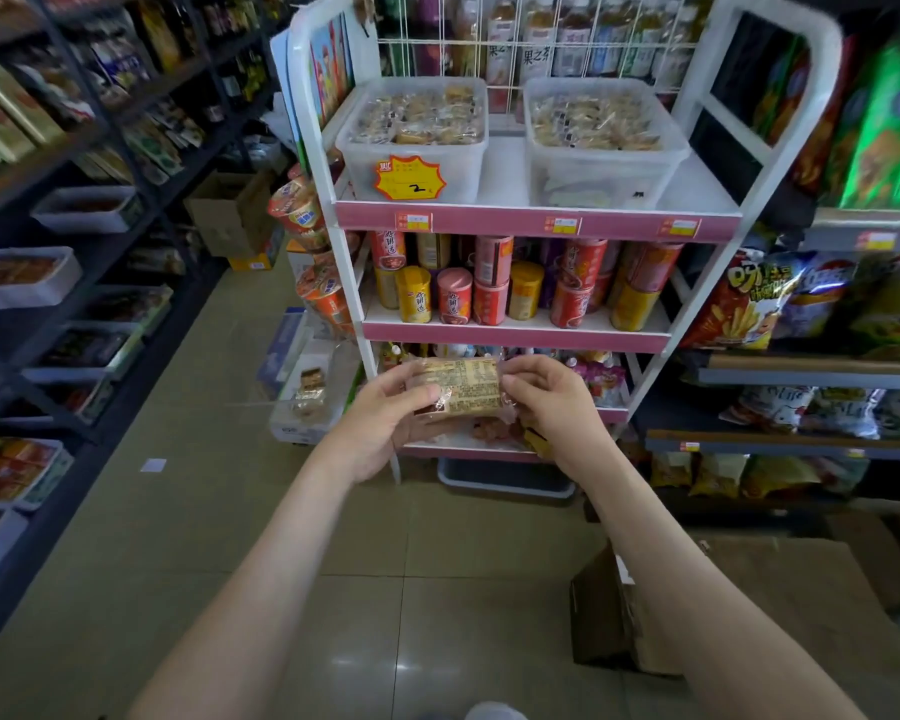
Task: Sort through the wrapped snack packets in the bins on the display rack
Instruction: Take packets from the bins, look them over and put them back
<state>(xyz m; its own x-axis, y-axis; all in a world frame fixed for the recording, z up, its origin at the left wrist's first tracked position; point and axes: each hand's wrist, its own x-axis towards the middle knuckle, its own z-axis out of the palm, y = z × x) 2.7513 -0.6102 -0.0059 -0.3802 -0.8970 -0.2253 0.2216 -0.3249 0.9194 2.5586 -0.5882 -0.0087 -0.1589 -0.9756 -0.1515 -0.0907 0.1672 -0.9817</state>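
Note:
A clear-wrapped snack packet (463, 388) with a printed label facing me is held in front of the white display rack (536, 215), level with its lower shelf. My left hand (385, 423) grips the packet's left end, thumb on top. My right hand (552, 402) pinches its right end. On the rack's top shelf stand two clear plastic bins: the left bin (411, 174) bears a yellow price tag and the right bin (604, 168) sits beside it. Both bins are full of similar wrapped packets.
The rack's middle shelf carries red and yellow cans (520, 288). Dark shelving with trays (22, 275) lines the left aisle. Chip bags (739, 304) fill shelves on the right. A cardboard box (619, 615) lies on the tiled floor near my right arm.

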